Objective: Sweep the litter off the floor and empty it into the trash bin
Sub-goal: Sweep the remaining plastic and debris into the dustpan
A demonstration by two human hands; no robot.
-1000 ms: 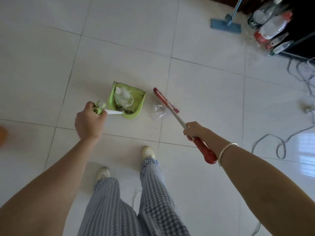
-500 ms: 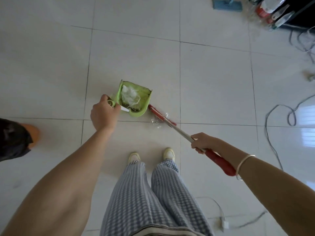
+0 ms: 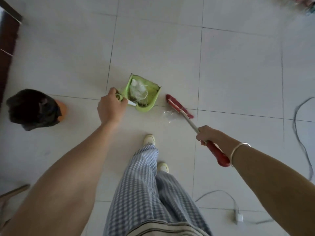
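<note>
My left hand point(image 3: 110, 108) grips the handle of a green dustpan point(image 3: 154, 101), which holds crumpled clear plastic litter point(image 3: 138, 90). My right hand point(image 3: 207, 134) grips the shaft of a red broom point(image 3: 179, 106), whose red handle end sticks out behind my wrist. The broom head lies on the white tiles just right of the dustpan. A clear plastic scrap point(image 3: 168, 116) lies on the floor under the broom shaft. An orange trash bin point(image 3: 35, 109) lined with a black bag stands at the left.
Grey cables point(image 3: 297, 126) loop over the floor at the right, and a white charger point(image 3: 238, 217) with its cord lies at the lower right. Dark wooden furniture point(image 3: 7, 38) lines the left edge. My feet stand just behind the dustpan.
The view has swung left, so the trash bin is now fully in sight. The dustpan and broom head have drawn apart, and the clear scrap lies by the broom.
</note>
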